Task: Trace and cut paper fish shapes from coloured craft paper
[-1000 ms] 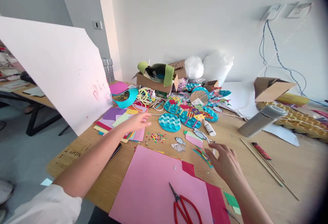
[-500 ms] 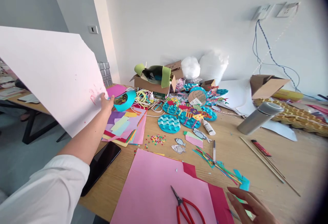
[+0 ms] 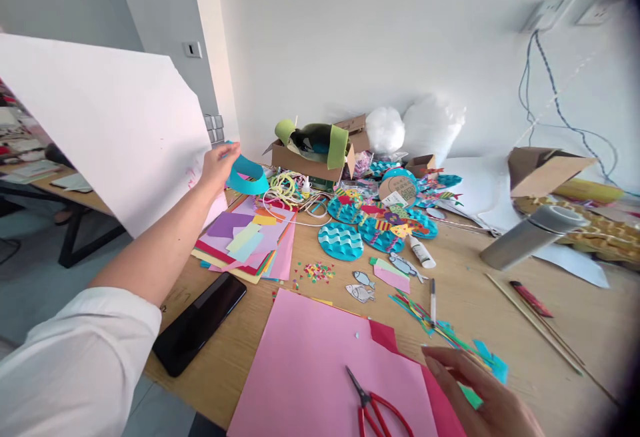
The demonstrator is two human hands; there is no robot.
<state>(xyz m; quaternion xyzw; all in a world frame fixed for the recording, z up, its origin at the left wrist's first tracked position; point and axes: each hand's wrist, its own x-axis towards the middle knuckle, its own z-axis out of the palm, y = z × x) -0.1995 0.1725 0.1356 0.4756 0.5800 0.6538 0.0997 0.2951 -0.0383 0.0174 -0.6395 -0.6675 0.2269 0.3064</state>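
Observation:
My left hand (image 3: pixel 218 160) is raised at the left, its fingers closed on the edge of a turquoise paper ring (image 3: pixel 249 184). A large white sheet (image 3: pixel 110 110) stands tilted beside that wrist; what supports it is hidden. At the lower right, my right hand (image 3: pixel 480 390) hovers by the dark red paper (image 3: pixel 384 336), its fingers loosely bent and apart, nothing seen in them. Red-handled scissors (image 3: pixel 370 400) lie on the pink sheet (image 3: pixel 300 357) to its left.
A black phone (image 3: pixel 200 324) lies near the front edge. Coloured papers (image 3: pixel 225 225), blue wavy discs (image 3: pixel 340 241), paper fish (image 3: pixel 360 292), a glue bottle (image 3: pixel 421 252) and a pen (image 3: pixel 433 300) cover the middle. A grey flask (image 3: pixel 533 237) and thin sticks (image 3: pixel 535 324) are at right.
My left hand has risen, and the turquoise ring has lifted with it off the papers. The white sheet has shifted slightly up. My right hand has moved a little left.

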